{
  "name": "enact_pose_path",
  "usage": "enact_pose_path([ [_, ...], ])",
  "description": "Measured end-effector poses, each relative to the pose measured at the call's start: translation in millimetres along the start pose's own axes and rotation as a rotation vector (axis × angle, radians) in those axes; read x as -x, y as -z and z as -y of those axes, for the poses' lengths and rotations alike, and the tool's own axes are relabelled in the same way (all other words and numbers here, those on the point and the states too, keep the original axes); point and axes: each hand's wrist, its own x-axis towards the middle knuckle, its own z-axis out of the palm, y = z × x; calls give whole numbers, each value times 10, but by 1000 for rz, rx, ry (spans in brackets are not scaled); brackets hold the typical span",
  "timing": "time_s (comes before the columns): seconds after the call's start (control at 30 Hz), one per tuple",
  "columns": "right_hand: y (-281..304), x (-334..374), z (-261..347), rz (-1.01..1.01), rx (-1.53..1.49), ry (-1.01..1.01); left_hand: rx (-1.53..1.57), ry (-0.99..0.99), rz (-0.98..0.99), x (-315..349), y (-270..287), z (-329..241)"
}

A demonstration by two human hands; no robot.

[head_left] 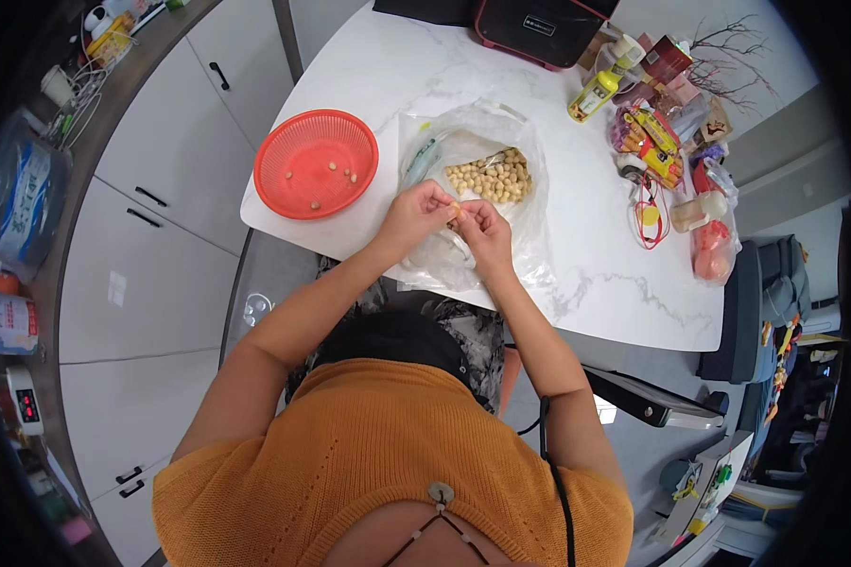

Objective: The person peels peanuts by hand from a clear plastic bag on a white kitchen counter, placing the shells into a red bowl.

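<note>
My left hand (416,215) and my right hand (485,234) meet over the near edge of an open clear plastic bag (536,227). Between their pinched fingertips is a small orange-tan piece (455,210), mostly covered by the fingers. Inside the bag lies a heap of small, round, tan nut-like pieces (492,177); their exact kind cannot be told. To the left of my hands stands a red plastic colander (369,172) with several similar pale pieces scattered on its bottom.
The white marbled table (624,293) carries a black and red appliance (537,30) at the back. A yellow bottle (596,94), snack packets (650,140) and a red-corded item (649,213) crowd the right side. White cabinets (151,283) run along the left.
</note>
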Motion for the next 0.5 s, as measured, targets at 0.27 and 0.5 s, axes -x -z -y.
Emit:
enact_pose_path([
  [0.27,-2,15,38,30,-66,23,86,-27,-97,36,-92,-89],
  [0.5,-49,-1,42,4,-89,51,25,-22,-108,22,-82,-91],
])
